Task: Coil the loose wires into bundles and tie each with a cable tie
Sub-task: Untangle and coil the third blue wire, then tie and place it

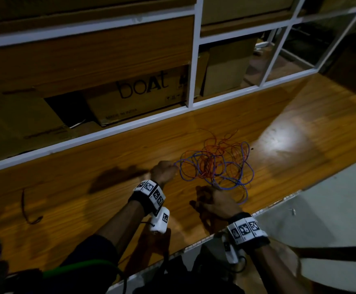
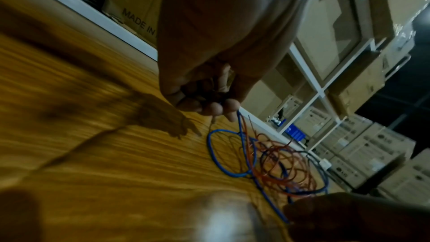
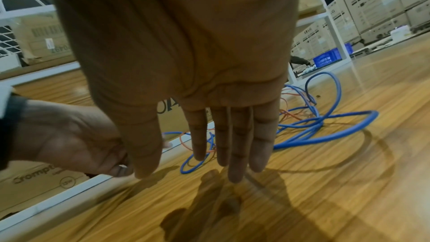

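Step in hand: the start of coiling. I judge that one end of the wire is being picked out of the tangle; no bundle is formed yet and nothing here is tied.
Wires: a loose tangle of blue wire (image 1: 232, 179) and thinner red wire (image 1: 217, 153) lies on the wooden counter (image 1: 109, 166), right of centre, between the white frame rail (image 1: 109, 132) on the far side and the counter's near edge. The two colours are looped through each other.
Left hand (image 1: 164, 170): fingers curled into a fist at the left edge of the tangle, pinching strands; the left wrist view shows blue and red strands leaving the fingertips (image 2: 230, 106) and dropping to the counter.
Right hand (image 1: 215, 200): fingers straight and close together, palm down, low over the counter at the near side of the tangle. It grips nothing; whether it touches the wire I cannot tell.
Cable tie: a thin dark strip (image 1: 27, 209) lies far to the left on the counter; it may be a tie, but it is too dim to be sure.
Next move calls for: separating blue from red, so the left hand must keep its end firm while the right hand draws loops free without tightening knots.
Behind: cardboard boxes (image 1: 139, 96) sit in the rack beyond the rail.
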Demonstrator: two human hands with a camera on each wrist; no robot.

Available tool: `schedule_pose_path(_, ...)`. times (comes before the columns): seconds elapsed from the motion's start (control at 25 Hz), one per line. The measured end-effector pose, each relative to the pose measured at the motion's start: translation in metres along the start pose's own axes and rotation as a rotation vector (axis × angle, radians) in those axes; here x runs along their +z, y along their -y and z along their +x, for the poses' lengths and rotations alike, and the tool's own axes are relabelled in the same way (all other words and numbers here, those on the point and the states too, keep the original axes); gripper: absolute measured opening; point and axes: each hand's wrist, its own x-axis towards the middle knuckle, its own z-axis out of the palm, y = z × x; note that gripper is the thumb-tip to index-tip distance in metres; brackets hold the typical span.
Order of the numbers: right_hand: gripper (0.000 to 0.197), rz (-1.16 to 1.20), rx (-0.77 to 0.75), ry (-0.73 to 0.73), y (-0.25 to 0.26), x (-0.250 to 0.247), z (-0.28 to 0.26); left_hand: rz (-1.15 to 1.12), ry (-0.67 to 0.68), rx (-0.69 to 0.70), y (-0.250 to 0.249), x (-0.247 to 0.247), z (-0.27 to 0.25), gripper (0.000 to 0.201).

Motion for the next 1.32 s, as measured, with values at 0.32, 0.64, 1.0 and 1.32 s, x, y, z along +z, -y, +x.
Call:
schedule_pose_path(0.32,0.064,-0.005,0.04,-0.12,-0.011,0.022,0.012,-0.306,0.046,0.071,-0.032,-0.013,-0.069,0.026)
schedule_pose_path(0.64,0.06,-0.236,0.076,-0.202,-0.02,-0.01,0.057,-0.23,0.126,0.112,-0.011,-0.031,-0.105,0.029)
schedule_pose_path(1.0,0.033,-0.1,-0.163,-0.346,0.005,-0.041,0.099,-0.295,0.083,0.095,-0.004,-0.032,-0.113,0.023)
schedule_pose_path(1.32,0.04,0.081,-0.573,-0.158,0.065,0.01,0.066,-0.558,0.264,0.062,0.005,-0.038,-0.125,0.009)
